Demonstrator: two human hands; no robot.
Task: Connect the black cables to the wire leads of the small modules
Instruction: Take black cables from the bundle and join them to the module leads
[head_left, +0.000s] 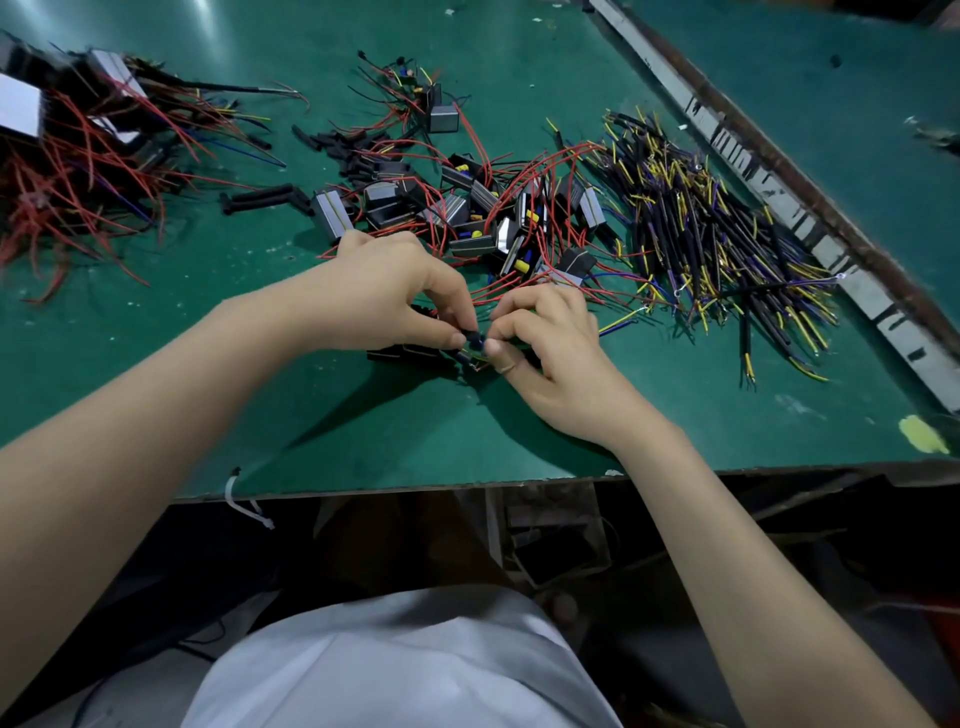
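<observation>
A loose heap of black cables (711, 234) with yellow and purple ends sprawls at the frame's right, beside a centre pile of small grey-and-black modules (483, 218) whose thin red wire leads (519, 171) arch over them.

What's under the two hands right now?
Beneath the left hand and right hand, a small black module lies on the green table, with wire leads beside it. The fingers pinch a black cable end; the joint itself is covered.
</observation>
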